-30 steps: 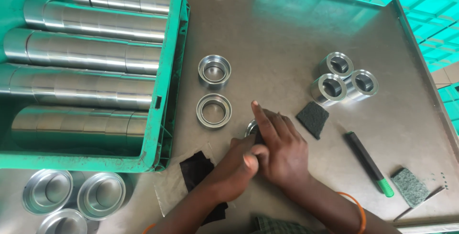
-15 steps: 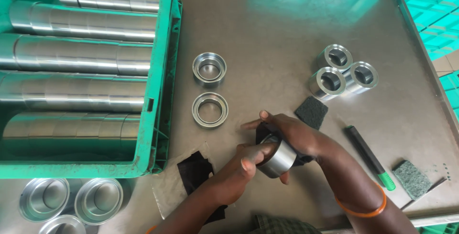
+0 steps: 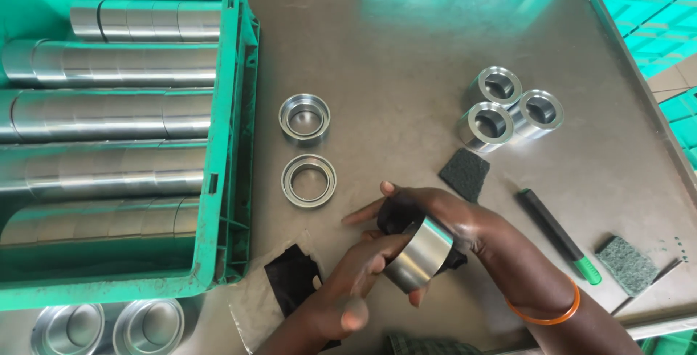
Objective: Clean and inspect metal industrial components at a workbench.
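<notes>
Steel tabletop (image 3: 406,57) – both hands work at its near edge. Left hand (image 3: 356,282) fingers clasp the metal ring (image 3: 421,253) for support; right hand (image 3: 465,235) presses a dark pad (image 3: 396,213) against it, fingers curled.

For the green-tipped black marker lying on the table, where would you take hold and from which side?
Grip the marker across its black barrel near the middle, coming straight down from above. It lies flat and diagonal on the metal table, with bare table on both long sides; the grey scouring pad sits close to its green tip.
</notes>
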